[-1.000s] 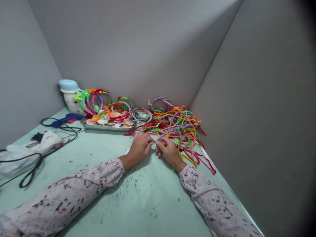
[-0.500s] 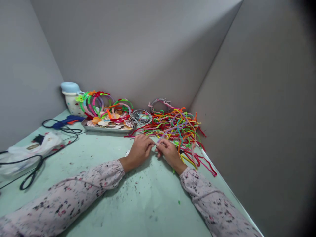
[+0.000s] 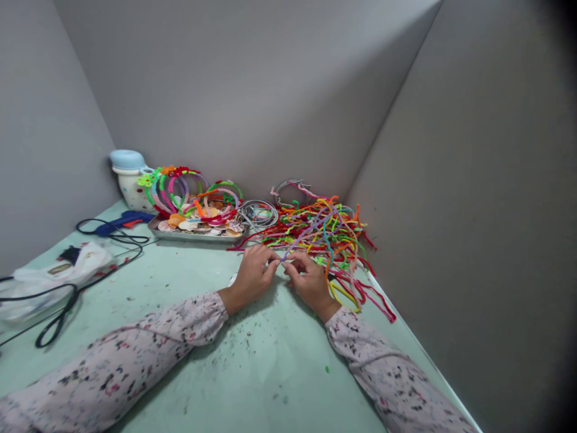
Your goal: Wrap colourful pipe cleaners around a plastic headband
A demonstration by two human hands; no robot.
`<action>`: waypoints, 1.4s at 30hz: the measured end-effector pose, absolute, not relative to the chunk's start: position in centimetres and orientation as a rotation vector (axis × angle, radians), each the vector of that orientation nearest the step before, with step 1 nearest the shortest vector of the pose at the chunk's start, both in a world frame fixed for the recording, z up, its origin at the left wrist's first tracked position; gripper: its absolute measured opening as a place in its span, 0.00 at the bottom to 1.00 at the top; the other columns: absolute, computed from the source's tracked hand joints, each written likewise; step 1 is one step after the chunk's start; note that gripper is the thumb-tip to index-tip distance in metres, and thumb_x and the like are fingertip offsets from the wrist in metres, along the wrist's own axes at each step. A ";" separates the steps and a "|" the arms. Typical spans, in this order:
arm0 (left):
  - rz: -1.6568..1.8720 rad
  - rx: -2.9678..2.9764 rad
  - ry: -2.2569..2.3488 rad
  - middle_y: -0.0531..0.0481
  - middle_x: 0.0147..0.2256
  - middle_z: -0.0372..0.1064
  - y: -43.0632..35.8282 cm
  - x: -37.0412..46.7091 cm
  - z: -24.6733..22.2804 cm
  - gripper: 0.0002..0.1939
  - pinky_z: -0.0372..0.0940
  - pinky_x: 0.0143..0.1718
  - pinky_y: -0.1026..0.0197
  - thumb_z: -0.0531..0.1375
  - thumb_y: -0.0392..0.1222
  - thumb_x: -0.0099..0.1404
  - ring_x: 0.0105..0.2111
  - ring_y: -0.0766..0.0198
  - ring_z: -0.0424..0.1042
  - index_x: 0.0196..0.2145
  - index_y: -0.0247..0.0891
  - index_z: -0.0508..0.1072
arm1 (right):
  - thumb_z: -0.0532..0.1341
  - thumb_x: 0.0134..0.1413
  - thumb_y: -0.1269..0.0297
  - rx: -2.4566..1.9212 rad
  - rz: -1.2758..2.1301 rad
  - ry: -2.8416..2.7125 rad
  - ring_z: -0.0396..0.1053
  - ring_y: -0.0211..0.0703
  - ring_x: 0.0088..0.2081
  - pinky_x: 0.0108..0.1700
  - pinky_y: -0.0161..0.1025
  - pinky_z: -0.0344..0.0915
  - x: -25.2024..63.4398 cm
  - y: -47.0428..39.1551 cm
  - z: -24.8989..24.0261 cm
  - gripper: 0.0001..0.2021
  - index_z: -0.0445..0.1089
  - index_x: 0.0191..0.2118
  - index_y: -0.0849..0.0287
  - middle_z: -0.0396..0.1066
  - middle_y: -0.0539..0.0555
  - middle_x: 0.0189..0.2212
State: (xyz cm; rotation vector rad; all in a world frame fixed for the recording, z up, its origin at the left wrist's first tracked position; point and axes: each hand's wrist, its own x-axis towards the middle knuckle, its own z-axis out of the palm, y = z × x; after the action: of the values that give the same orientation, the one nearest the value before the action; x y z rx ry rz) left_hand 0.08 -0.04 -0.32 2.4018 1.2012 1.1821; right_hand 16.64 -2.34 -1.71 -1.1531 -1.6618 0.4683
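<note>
Between my two hands is a purple pipe cleaner (image 3: 296,242), its near end at my fingertips and its length rising to the back right over the pile. My left hand (image 3: 253,275) is closed in a pinch on that near end. Close beside it, my right hand (image 3: 312,284) has thumb and forefinger at the same pipe cleaner, with the other fingers curled. Just beyond my hands lies a tangled heap of coloured pipe cleaners (image 3: 311,228). Yellow scissor-like handles (image 3: 344,297) show to the right of my right hand, partly hidden by loose strands.
A metal tray (image 3: 198,237) of seashells holds several colourful wrapped hoops (image 3: 171,192). Coiled grey bands (image 3: 259,213) lie beside it. To the left are a blue-lidded white jar (image 3: 133,186), a blue tool (image 3: 126,221), black cable (image 3: 74,294) and white plastic bag (image 3: 40,282). Walls border the table.
My fingers have shifted slightly at the end of the purple pipe cleaner, with my right thumb and forefinger loosening and moving a little. The purple strand now shows more clearly between my hands.
</note>
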 end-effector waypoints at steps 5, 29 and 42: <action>1.178 2.405 1.186 0.50 0.32 0.69 -0.1 0.1 -0.3 0.07 0.56 0.41 0.54 0.54 0.39 0.65 0.36 0.60 0.65 0.32 0.38 0.70 | 0.58 0.56 0.57 -1.171 0.412 -1.714 0.69 0.38 0.24 0.29 0.34 0.66 16.6 -2.5 -1.4 0.10 0.70 0.39 0.55 0.72 0.49 0.25; 1.193 2.421 1.145 0.50 0.32 0.69 0.2 0.0 -0.6 0.07 0.56 0.41 0.55 0.55 0.41 0.66 0.37 0.59 0.65 0.32 0.38 0.71 | 0.58 0.57 0.57 -1.183 0.504 -1.681 0.71 0.39 0.23 0.27 0.33 0.65 16.7 -2.3 -1.6 0.10 0.71 0.40 0.55 0.71 0.48 0.23; 1.200 2.450 1.130 0.49 0.33 0.69 0.2 -0.2 -0.7 0.06 0.57 0.42 0.55 0.55 0.40 0.66 0.38 0.59 0.65 0.32 0.38 0.71 | 0.57 0.57 0.56 -1.175 0.677 -1.635 0.65 0.34 0.16 0.20 0.30 0.61 16.6 -2.2 -2.0 0.11 0.70 0.40 0.56 0.70 0.47 0.21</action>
State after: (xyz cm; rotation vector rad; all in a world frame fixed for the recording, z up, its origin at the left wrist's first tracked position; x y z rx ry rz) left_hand -0.16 0.23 -0.71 2.4499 1.1299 1.1995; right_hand 16.61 -2.21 -1.96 -1.1750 -1.6351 0.6771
